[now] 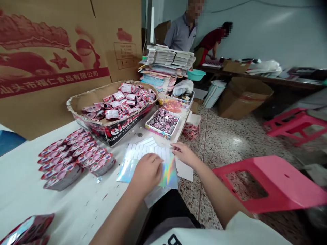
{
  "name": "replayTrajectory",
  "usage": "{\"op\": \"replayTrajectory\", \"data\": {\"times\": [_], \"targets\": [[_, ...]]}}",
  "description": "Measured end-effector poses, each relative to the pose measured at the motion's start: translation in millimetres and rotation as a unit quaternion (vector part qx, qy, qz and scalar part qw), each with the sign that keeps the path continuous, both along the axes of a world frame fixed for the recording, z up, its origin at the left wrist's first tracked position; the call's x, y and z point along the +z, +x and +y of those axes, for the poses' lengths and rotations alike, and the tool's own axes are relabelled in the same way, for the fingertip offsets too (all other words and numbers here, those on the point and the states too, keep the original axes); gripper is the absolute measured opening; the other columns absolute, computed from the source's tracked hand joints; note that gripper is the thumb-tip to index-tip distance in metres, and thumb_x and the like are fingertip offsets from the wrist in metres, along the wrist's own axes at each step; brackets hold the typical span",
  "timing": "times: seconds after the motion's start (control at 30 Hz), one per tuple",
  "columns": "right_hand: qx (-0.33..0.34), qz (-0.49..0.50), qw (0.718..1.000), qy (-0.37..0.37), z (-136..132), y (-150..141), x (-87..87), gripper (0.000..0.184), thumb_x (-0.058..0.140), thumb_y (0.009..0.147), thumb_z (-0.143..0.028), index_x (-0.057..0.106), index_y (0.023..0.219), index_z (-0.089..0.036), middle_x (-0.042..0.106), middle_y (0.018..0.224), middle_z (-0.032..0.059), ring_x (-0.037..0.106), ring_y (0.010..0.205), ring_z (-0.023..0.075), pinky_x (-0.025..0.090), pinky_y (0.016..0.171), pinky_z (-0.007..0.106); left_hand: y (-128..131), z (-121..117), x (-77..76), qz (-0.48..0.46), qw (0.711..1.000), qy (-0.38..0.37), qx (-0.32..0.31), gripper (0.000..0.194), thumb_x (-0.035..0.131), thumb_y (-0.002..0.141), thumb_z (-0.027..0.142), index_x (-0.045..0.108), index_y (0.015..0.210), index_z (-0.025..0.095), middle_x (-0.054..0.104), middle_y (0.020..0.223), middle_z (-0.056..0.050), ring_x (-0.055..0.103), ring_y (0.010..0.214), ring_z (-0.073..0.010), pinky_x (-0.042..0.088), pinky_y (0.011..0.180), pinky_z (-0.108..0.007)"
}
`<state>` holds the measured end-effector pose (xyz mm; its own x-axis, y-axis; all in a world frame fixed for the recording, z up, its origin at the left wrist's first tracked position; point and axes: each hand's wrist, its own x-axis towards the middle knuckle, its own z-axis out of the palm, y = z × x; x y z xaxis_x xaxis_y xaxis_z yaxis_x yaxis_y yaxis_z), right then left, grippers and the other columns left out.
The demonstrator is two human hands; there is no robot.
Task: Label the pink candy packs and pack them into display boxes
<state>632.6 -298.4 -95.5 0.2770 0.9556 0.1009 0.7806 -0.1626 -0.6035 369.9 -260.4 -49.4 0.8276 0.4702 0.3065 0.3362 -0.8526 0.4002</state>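
The left grip, fingers curled, was over a shiny rainbow sheet, which spread beneath it and reached leftward across the desk; whether those fingers clamped anything, I could not tell. The right grip was at the sheet's right edge, fingers bent, its pinch too unclear to judge. White strips lay just beyond the left grip. Past both grips stood a shallow box of round caps; well left of the left grip, red-edged packs sat in rows.

Speckled floor; pale wall
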Motion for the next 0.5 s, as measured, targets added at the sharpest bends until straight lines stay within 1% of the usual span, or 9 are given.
{"op": "replayTrajectory", "data": {"times": [0.03,0.1,0.17,0.2,0.27,0.37,0.43,0.5], "targets": [[0.004,0.027,1.0,0.007,1.7,-0.1,-4.2,0.032,0.057,0.085,-0.016,0.07,0.114,-0.016,0.064,0.097,0.0071,0.061,0.086,0.0183,0.049,0.085,0.033,21.0,10.0,0.4,0.006,1.0,-0.002,0.001,0.026,0.045,0.092,0.019,0.067,0.106,0.021,0.068,0.104,-0.008,0.059,0.103,-0.025,0.049,0.092,-0.043],[0.005,0.058,0.998,0.007,3.7,-1.5,-9.2,0.028,0.061,0.082,-0.014,0.073,0.107,-0.015,0.063,0.094,0.0073,0.061,0.084,0.0185,0.05,0.084,0.033,59.7,28.1,-3.1,0.034,0.999,-0.004,0.007,0.03,0.049,0.091,0.02,0.064,0.116,0.019,0.065,0.114,-0.01,0.056,0.109,-0.0263,0.045,0.098,-0.044],[-0.008,0.059,0.998,0.004,3.4,-3.1,-11.3,0.025,0.063,0.081,-0.013,0.074,0.103,-0.016,0.063,0.092,0.007,0.061,0.082,0.0178,0.05,0.082,0.033,87.4,41.6,-13.3,0.049,0.999,-0.01,0.003,0.032,0.054,0.088,0.021,0.063,0.119,0.017,0.064,0.114,-0.012,0.055,0.108,-0.028,0.045,0.095,-0.044],[-0.013,0.06,0.998,0.001,2.3,-3.6,-12.0,0.025,0.063,0.082,-0.014,0.075,0.103,-0.016,0.063,0.092,0.0066,0.061,0.08,0.0172,0.051,0.081,0.032,95.9,46.3,-20.3,0.052,0.999,-0.014,-0.002,0.031,0.055,0.087,0.022,0.065,0.117,0.017,0.064,0.112,-0.012,0.055,0.106,-0.0285,0.045,0.093,-0.044],[-0.025,0.061,0.998,-0.002,-1.0,-4.1,-13.4,0.026,0.064,0.083,-0.016,0.075,0.106,-0.02,0.063,0.092,0.0056,0.061,0.08,0.0169,0.051,0.081,0.032,103.2,52.5,-35.7,0.048,0.998,-0.025,-0.01,0.029,0.056,0.088,0.026,0.067,0.114,0.019,0.064,0.107,-0.011,0.054,0.101,-0.0284,0.045,0.089,-0.044],[-0.039,0.056,0.997,0.023,-7.3,-5.9,-16.8,0.025,0.065,0.085,-0.02,0.075,0.108,-0.024,0.062,0.092,0.005,0.061,0.088,0.0186,0.05,0.085,0.034,101.2,57.0,-54.4,0.032,0.999,-0.038,-0.016,0.03,0.055,0.09,0.032,0.067,0.116,0.024,0.062,0.107,-0.009,0.052,0.099,-0.0272,0.044,0.09,-0.043],[-0.038,0.039,0.997,0.047,-10.9,-8.7,-19.3,0.024,0.064,0.087,-0.021,0.075,0.108,-0.025,0.061,0.094,0.0053,0.06,0.092,0.0196,0.049,0.088,0.034,99.4,58.6,-60.6,0.018,0.999,-0.038,-0.018,0.029,0.054,0.091,0.032,0.069,0.114,0.025,0.063,0.105,-0.009,0.051,0.097,-0.0262,0.043,0.089,-0.043],[-0.028,0.01,0.998,0.058,-13.6,-12.4,-20.9,0.024,0.06,0.09,-0.021,0.075,0.108,-0.026,0.061,0.095,0.0056,0.059,0.093,0.0199,0.049,0.088,0.035,99.4,59.0,-62.1,0.008,0.999,-0.037,-0.022,0.027,0.053,0.091,0.031,0.071,0.11,0.025,0.064,0.103,-0.009,0.051,0.095,-0.0254,0.043,0.087,-0.042]]}}
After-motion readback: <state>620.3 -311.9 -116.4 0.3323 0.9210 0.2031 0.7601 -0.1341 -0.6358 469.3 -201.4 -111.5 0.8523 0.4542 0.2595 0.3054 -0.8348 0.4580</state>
